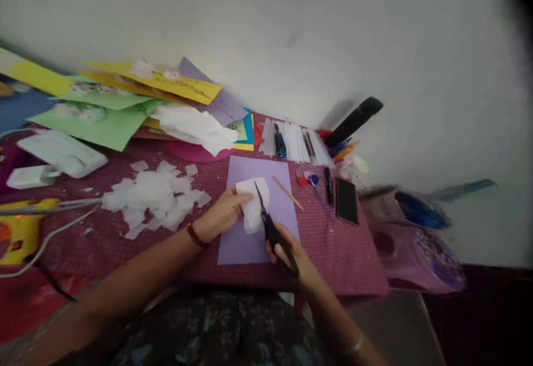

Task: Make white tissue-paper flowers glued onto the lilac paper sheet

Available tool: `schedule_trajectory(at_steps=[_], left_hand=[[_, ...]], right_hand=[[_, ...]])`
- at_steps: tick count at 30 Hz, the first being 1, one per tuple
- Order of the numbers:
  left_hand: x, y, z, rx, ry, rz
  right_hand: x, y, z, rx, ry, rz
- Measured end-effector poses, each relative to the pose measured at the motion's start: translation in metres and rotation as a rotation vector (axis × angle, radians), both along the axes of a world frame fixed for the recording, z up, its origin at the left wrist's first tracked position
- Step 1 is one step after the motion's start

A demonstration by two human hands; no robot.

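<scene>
My left hand (pixel 227 210) pinches the left edge of a folded piece of white tissue paper (pixel 252 213). Black scissors (pixel 275 235) are gripped by my right hand (pixel 293 255), their blades lying at the right part of the white paper. Both hands are over a purple sheet (pixel 241 246) on the table. A thin wooden stick (pixel 287 192) rests on that sheet, right of the scissors' tip. Left of my left hand lies a loose pile of small white paper squares (pixel 152 196).
Coloured cards with paper flowers (pixel 162 83) and crumpled white paper (pixel 194 127) lie at the back left. White strips (pixel 295 141), a marker (pixel 328 186) and a phone (pixel 347 201) are right. White chargers (pixel 62 152), cables and a yellow tool (pixel 23 232) stand left.
</scene>
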State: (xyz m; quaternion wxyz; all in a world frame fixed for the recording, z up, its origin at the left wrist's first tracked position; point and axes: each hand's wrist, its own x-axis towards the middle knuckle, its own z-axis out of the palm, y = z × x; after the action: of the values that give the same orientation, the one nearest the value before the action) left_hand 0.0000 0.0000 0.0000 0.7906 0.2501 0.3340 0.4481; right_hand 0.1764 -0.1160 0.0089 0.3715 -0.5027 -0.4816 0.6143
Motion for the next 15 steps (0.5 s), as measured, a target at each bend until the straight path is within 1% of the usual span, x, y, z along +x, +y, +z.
schedule_trajectory(at_steps=[7, 11, 15], left_hand=[[0.002, -0.003, 0.001, -0.01, -0.016, -0.001], [0.002, 0.001, -0.003, 0.001, -0.012, 0.02], [0.002, 0.005, -0.008, 0.055, 0.026, 0.03]], right_hand=[[0.002, 0.002, -0.011, -0.018, -0.001, -0.037], [0.001, 0.0, -0.017, -0.03, 0.028, -0.057], [-0.003, -0.001, -0.017, -0.033, 0.041, -0.059]])
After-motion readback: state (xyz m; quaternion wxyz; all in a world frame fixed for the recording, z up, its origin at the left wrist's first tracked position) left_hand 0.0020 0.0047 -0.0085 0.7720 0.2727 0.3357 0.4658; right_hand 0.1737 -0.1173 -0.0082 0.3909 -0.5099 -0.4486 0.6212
